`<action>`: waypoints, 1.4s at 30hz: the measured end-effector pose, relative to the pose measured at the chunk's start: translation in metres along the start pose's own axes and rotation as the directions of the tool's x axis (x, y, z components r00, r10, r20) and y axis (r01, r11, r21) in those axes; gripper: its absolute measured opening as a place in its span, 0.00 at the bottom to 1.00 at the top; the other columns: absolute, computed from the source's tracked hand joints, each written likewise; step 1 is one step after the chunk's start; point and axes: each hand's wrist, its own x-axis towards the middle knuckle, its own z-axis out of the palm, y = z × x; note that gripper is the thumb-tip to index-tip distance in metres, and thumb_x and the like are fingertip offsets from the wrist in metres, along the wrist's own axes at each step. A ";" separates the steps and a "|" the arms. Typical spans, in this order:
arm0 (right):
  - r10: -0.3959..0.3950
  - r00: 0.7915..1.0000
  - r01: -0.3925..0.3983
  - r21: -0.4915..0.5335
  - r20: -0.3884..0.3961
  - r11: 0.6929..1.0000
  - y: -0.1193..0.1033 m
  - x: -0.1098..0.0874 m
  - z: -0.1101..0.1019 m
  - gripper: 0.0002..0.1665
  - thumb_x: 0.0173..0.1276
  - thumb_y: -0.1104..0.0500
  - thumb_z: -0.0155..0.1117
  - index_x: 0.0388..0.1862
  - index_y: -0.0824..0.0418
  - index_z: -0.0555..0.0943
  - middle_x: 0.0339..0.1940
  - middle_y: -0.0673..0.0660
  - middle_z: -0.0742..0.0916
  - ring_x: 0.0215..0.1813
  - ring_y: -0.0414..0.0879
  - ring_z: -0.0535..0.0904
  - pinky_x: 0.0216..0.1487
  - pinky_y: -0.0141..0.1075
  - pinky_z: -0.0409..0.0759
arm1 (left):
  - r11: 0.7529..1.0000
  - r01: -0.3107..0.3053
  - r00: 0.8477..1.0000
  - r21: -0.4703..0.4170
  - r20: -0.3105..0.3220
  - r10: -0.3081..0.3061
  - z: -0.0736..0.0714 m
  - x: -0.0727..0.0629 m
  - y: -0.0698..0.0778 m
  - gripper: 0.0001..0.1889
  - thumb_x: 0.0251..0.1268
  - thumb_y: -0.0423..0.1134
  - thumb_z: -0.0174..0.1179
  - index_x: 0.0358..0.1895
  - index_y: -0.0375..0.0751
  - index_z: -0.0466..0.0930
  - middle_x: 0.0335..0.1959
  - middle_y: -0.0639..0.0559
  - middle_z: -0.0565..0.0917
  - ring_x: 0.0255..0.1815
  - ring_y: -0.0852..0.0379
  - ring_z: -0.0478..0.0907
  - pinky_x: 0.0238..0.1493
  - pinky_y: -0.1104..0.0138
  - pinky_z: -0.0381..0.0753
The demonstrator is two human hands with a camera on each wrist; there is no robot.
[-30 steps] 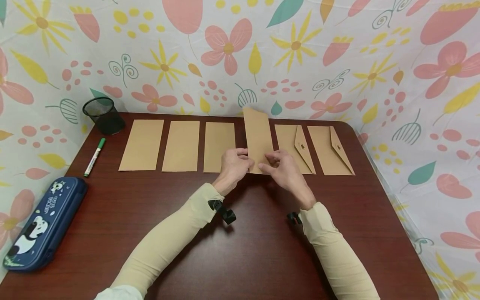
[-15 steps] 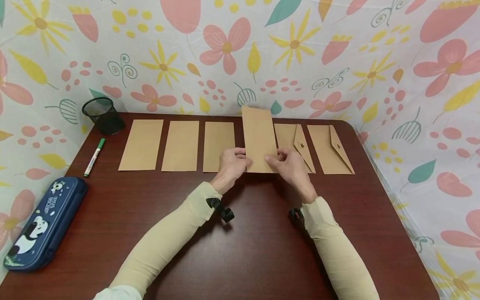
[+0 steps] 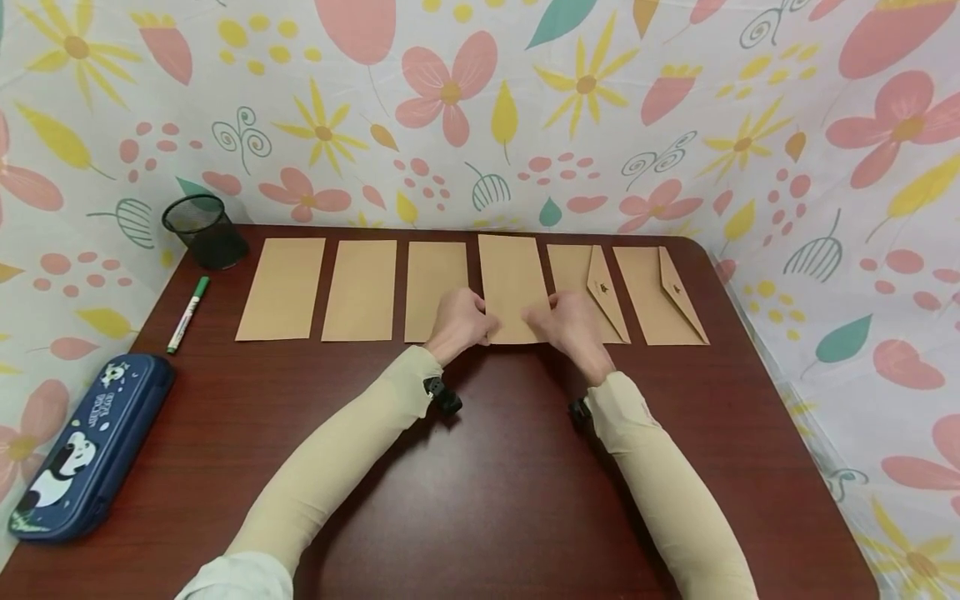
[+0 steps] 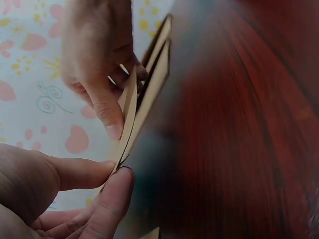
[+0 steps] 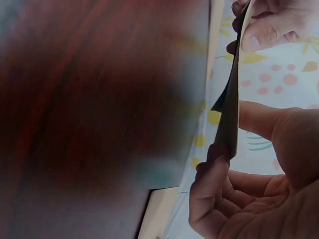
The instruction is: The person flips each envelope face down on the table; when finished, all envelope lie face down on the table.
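Your left hand (image 3: 460,320) and right hand (image 3: 572,323) pinch one envelope (image 3: 513,279), seemingly not yet settled between three plain envelopes (image 3: 359,292) left and two flap-up ones (image 3: 641,293) right.

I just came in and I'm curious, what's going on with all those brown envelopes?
A person's left hand and right hand are holding one brown envelope by its sides, near the end closest to the person. It's fourth from the left of six. The three envelopes to its left lie plain side up, and the two envelopes to its right show their flaps.
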 end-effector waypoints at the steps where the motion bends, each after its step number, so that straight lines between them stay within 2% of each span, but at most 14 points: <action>1: -0.002 1.000 0.002 -0.016 0.006 1.000 0.000 0.004 0.002 0.24 0.71 0.41 0.71 0.32 0.62 0.82 0.26 0.52 0.76 0.34 0.50 0.72 0.34 0.39 0.71 | 0.999 -0.013 1.000 0.040 0.005 0.013 0.003 0.006 -0.004 0.16 0.47 0.34 0.63 0.07 0.50 0.72 0.07 0.56 0.80 0.09 0.64 0.73 0.17 0.71 0.59; 4: -0.022 1.000 0.023 -0.071 0.013 0.997 0.012 0.025 0.013 0.26 0.68 0.41 0.72 0.27 0.61 0.80 0.24 0.51 0.75 0.31 0.49 0.71 0.30 0.40 0.71 | 0.993 -0.024 1.000 0.117 0.008 0.023 0.006 0.013 -0.007 0.17 0.44 0.34 0.60 0.03 0.52 0.72 0.05 0.58 0.79 0.07 0.67 0.69 0.15 0.72 0.58; 6: -0.039 0.999 0.041 -0.092 0.024 0.995 0.023 0.042 0.023 0.26 0.68 0.40 0.72 0.30 0.63 0.82 0.27 0.54 0.80 0.32 0.50 0.74 0.32 0.41 0.74 | 0.988 -0.024 1.000 0.150 -0.001 0.024 0.007 0.015 -0.007 0.17 0.43 0.33 0.60 0.02 0.52 0.72 0.04 0.59 0.75 0.07 0.67 0.63 0.14 0.72 0.59; 9: -0.049 0.998 0.052 -0.105 0.029 0.993 0.041 0.063 0.037 0.26 0.67 0.40 0.72 0.36 0.64 0.86 0.34 0.58 0.88 0.35 0.51 0.79 0.35 0.41 0.80 | 0.986 -0.006 1.000 0.169 -0.016 0.009 0.008 0.016 -0.005 0.18 0.42 0.32 0.61 0.02 0.51 0.71 0.03 0.61 0.71 0.07 0.66 0.60 0.13 0.72 0.59; 11: -0.049 0.998 0.052 -0.106 0.035 0.993 0.044 0.067 0.042 0.24 0.67 0.43 0.71 0.35 0.64 0.87 0.34 0.59 0.88 0.35 0.52 0.80 0.34 0.41 0.81 | 0.984 0.001 1.000 0.179 -0.024 0.004 0.009 0.016 -0.004 0.18 0.43 0.31 0.61 0.03 0.50 0.70 0.03 0.60 0.71 0.08 0.65 0.59 0.13 0.71 0.59; 15: -0.061 0.998 0.062 -0.148 0.016 0.987 0.049 0.075 0.050 0.19 0.62 0.46 0.70 0.23 0.60 0.84 0.25 0.55 0.83 0.29 0.52 0.77 0.27 0.42 0.79 | 0.975 0.013 0.999 0.224 -0.033 -0.006 0.011 0.016 -0.003 0.16 0.44 0.30 0.63 0.06 0.47 0.75 0.05 0.58 0.76 0.09 0.63 0.68 0.14 0.71 0.67; 19: -0.064 0.998 0.063 -0.185 -0.003 0.981 0.049 0.076 0.052 0.18 0.59 0.47 0.70 0.17 0.56 0.80 0.23 0.52 0.80 0.27 0.50 0.75 0.25 0.41 0.77 | 0.964 0.005 1.000 0.265 -0.031 0.004 0.014 0.017 -0.002 0.11 0.49 0.31 0.67 0.13 0.44 0.84 0.10 0.56 0.81 0.15 0.59 0.78 0.18 0.71 0.75; 22: -0.060 0.998 0.058 -0.201 -0.005 0.978 0.047 0.073 0.051 0.17 0.59 0.49 0.70 0.17 0.56 0.80 0.24 0.54 0.81 0.28 0.51 0.76 0.27 0.42 0.77 | 0.959 -0.008 0.999 0.283 -0.039 0.019 0.016 0.017 -0.002 0.09 0.51 0.32 0.70 0.16 0.44 0.85 0.13 0.56 0.82 0.20 0.57 0.79 0.20 0.71 0.77; 25: -0.064 0.998 0.065 -0.217 0.015 0.974 0.041 0.064 0.045 0.17 0.61 0.50 0.68 0.18 0.58 0.79 0.25 0.55 0.82 0.29 0.50 0.75 0.29 0.43 0.78 | 0.954 -0.036 0.997 0.299 -0.050 0.053 0.019 0.018 -0.004 0.11 0.53 0.33 0.71 0.16 0.44 0.83 0.15 0.57 0.79 0.22 0.57 0.76 0.20 0.70 0.75; 31: -0.067 0.998 0.069 -0.243 0.018 0.968 0.043 0.065 0.046 0.17 0.62 0.49 0.68 0.20 0.56 0.77 0.25 0.54 0.80 0.28 0.50 0.74 0.27 0.42 0.76 | 0.931 -0.111 0.988 0.348 -0.065 0.142 0.020 0.020 -0.008 0.15 0.51 0.33 0.71 0.12 0.47 0.76 0.16 0.57 0.75 0.23 0.56 0.70 0.18 0.68 0.72; 32: -0.063 0.998 0.062 -0.249 0.005 0.966 0.047 0.072 0.051 0.17 0.61 0.48 0.68 0.19 0.56 0.78 0.25 0.54 0.80 0.27 0.50 0.75 0.25 0.42 0.75 | 0.929 -0.114 0.987 0.353 -0.066 0.146 0.019 0.020 -0.007 0.15 0.50 0.33 0.70 0.12 0.47 0.76 0.16 0.57 0.76 0.23 0.56 0.70 0.18 0.68 0.72; 37: -0.095 0.995 0.085 -0.252 -0.025 0.964 0.052 0.076 0.054 0.21 0.63 0.44 0.70 0.22 0.58 0.81 0.25 0.55 0.82 0.27 0.51 0.76 0.26 0.42 0.76 | 0.927 -0.115 0.990 0.356 -0.042 0.138 0.017 0.021 -0.008 0.17 0.53 0.34 0.69 0.11 0.47 0.76 0.12 0.59 0.72 0.20 0.58 0.67 0.15 0.70 0.69; 40: -0.122 0.992 0.112 -0.198 -0.038 0.974 0.050 0.071 0.051 0.25 0.64 0.40 0.72 0.25 0.61 0.83 0.25 0.56 0.83 0.27 0.51 0.76 0.26 0.43 0.76 | 0.929 -0.108 0.991 0.353 -0.037 0.130 0.016 0.023 -0.008 0.20 0.55 0.35 0.70 0.09 0.48 0.71 0.11 0.61 0.65 0.18 0.60 0.64 0.14 0.69 0.66; 42: -0.136 0.989 0.124 -0.166 -0.061 0.978 0.040 0.058 0.040 0.28 0.67 0.38 0.73 0.28 0.63 0.84 0.25 0.58 0.86 0.28 0.52 0.78 0.27 0.45 0.76 | 0.936 -0.095 0.992 0.338 -0.043 0.116 0.016 0.021 -0.006 0.23 0.57 0.37 0.70 0.09 0.49 0.68 0.10 0.62 0.62 0.17 0.61 0.62 0.14 0.69 0.64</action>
